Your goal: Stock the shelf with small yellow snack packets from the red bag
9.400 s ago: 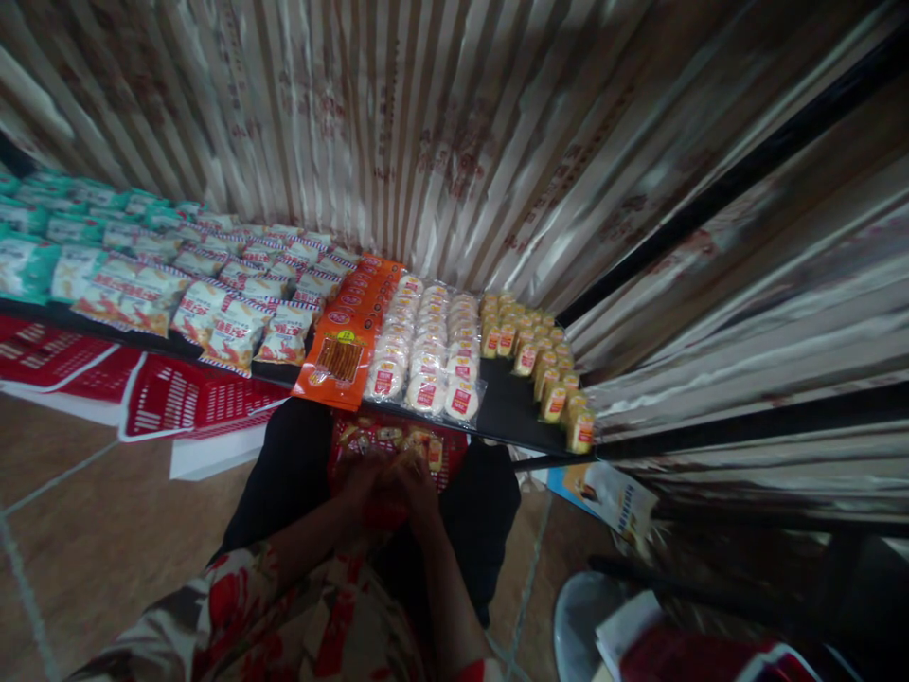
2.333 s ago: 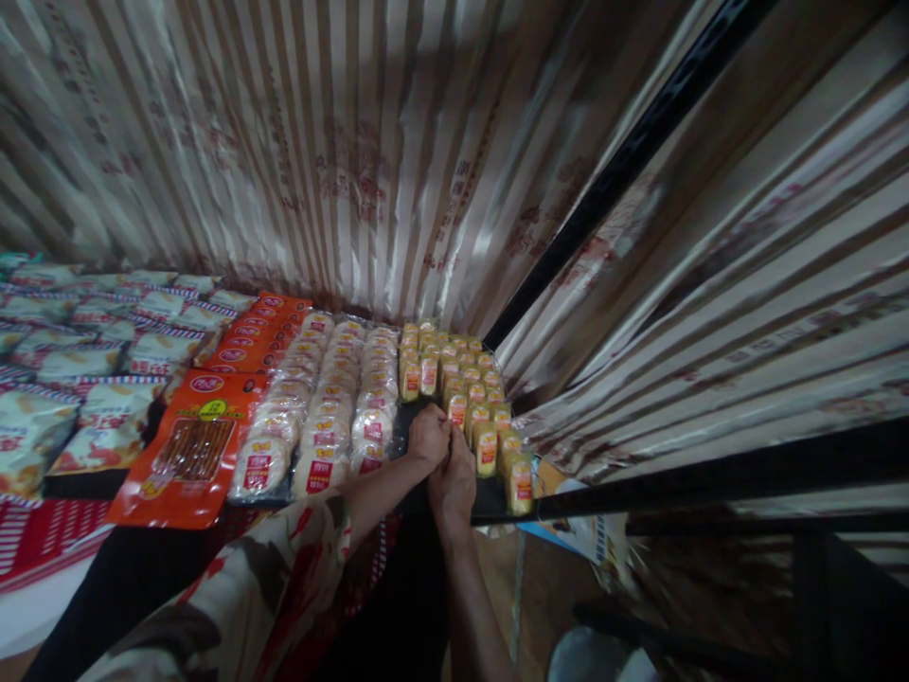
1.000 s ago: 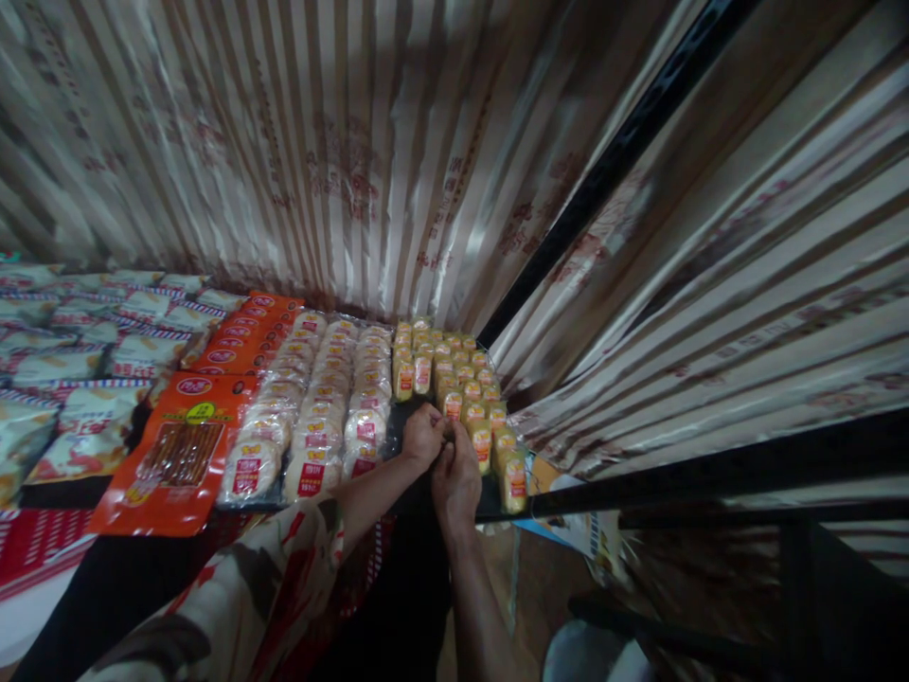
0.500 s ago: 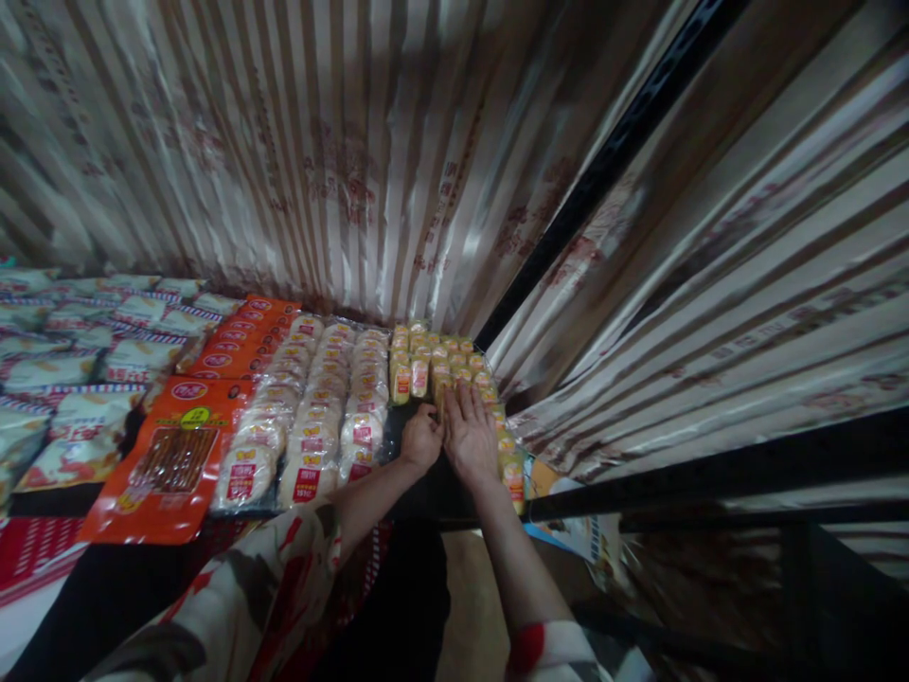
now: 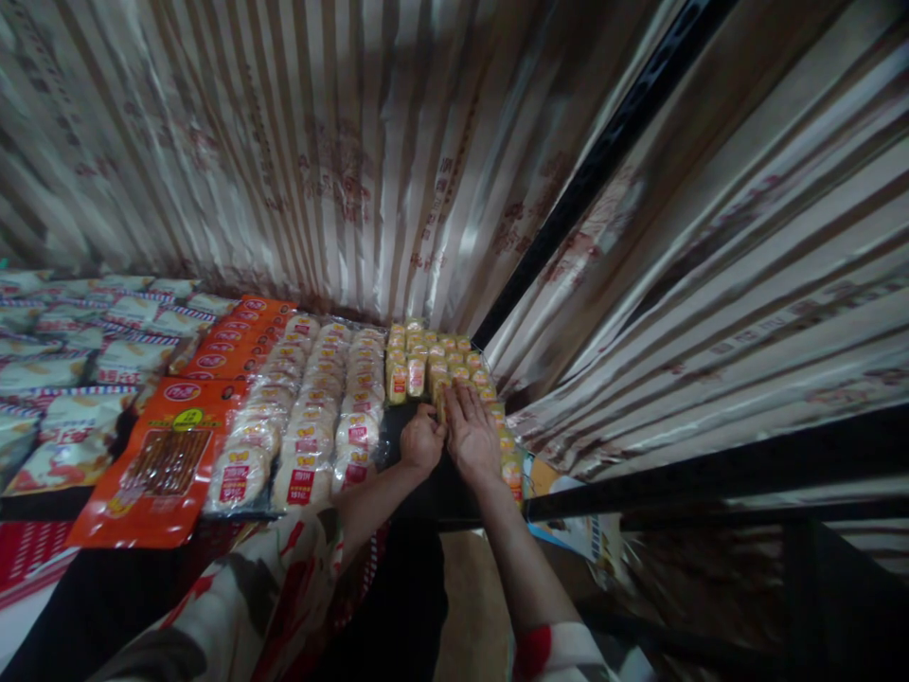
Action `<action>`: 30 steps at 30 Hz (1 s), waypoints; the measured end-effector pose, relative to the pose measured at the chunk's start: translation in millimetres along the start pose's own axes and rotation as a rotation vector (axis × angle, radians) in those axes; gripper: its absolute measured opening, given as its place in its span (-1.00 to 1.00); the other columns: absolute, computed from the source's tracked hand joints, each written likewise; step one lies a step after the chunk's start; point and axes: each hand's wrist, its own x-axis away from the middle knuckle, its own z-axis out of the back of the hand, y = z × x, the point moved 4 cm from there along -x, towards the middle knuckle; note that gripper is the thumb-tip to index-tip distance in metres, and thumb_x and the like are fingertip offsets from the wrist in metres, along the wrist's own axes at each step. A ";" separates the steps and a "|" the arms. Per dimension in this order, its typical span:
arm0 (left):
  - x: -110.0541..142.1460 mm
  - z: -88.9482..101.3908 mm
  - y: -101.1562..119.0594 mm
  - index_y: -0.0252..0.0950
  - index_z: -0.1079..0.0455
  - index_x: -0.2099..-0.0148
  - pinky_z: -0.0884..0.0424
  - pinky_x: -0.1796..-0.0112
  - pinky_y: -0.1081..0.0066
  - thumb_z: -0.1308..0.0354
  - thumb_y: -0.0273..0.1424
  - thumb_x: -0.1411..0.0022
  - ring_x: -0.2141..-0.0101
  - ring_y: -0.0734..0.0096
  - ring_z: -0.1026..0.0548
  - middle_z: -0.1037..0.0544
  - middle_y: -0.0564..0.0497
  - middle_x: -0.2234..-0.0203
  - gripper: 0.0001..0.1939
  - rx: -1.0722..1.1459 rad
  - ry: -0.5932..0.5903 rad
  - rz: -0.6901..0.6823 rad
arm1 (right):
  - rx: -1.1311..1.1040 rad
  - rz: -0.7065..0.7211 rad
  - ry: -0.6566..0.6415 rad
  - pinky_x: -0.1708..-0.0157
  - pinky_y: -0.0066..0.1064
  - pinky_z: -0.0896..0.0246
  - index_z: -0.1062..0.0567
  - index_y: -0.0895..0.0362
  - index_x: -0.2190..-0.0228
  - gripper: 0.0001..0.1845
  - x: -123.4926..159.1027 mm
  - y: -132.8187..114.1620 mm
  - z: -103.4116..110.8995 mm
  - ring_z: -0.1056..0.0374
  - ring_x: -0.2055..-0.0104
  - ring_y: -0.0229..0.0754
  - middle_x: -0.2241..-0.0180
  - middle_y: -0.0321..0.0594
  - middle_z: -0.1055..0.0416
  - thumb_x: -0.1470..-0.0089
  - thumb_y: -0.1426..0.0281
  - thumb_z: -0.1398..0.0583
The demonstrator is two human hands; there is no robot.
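My left hand [image 5: 422,441] is curled closed beside my right one, over the dark shelf surface [image 5: 404,421]. Its fingertips meet the edge of a small yellow snack packet; whether they grip it is hidden. My right hand [image 5: 472,434] lies flat with fingers stretched forward, pressing on the rows of small yellow snack packets [image 5: 416,377] in the shelf corner. Part of those rows is covered by this hand. To the left of my left hand stand rows of round white crackers in clear wrappers [image 5: 359,431].
Orange snack bags [image 5: 160,459] and white snack bags [image 5: 78,431] fill the shelf further left. A black metal post [image 5: 568,223] rises behind the corner, and a black rail [image 5: 674,483] runs to the right. Striped plastic sheeting [image 5: 341,142] hangs behind.
The view has shifted slightly, so the goods at left appear a little further left. Both hands keep nearly the same place on the yellow packets.
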 end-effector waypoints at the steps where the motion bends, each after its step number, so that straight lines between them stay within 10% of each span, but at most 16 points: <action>1: 0.0 -0.4 -1.4 -0.32 -0.32 -0.04 -0.37 0.16 0.43 -0.12 -0.44 -0.24 0.19 0.35 -0.58 -0.62 -0.03 0.28 -0.69 0.008 0.007 -0.007 | -0.001 -0.002 0.003 -0.25 -0.07 0.01 -0.28 0.22 -0.22 -0.41 -0.7 -1.0 0.4 0.00 -0.35 0.05 -0.28 0.05 -0.15 -0.14 0.52 -0.05; 10: -3.9 2.8 -1.8 -0.46 -0.08 -0.32 -0.41 0.14 0.43 -0.10 -0.41 -0.23 0.16 0.30 -0.58 -0.64 -0.13 0.24 -0.36 0.044 -0.047 0.026 | -0.033 0.084 -0.039 -0.25 -0.07 0.03 -0.35 0.19 -0.17 -0.47 -17.7 -10.6 2.3 0.00 -0.35 0.03 -0.27 0.03 -0.19 -0.16 0.48 -0.08; 30: 3.8 8.7 2.1 -0.50 -0.18 -0.25 -0.43 0.17 0.38 -0.01 -0.44 -0.26 0.22 0.25 -0.59 -0.63 -0.18 0.29 -0.47 0.080 -0.030 -0.026 | -0.042 0.132 -0.012 -0.22 -0.06 -0.04 -0.43 0.25 -0.09 -0.54 -19.3 -22.4 13.8 -0.07 -0.32 0.06 -0.22 0.09 -0.26 -0.16 0.54 -0.08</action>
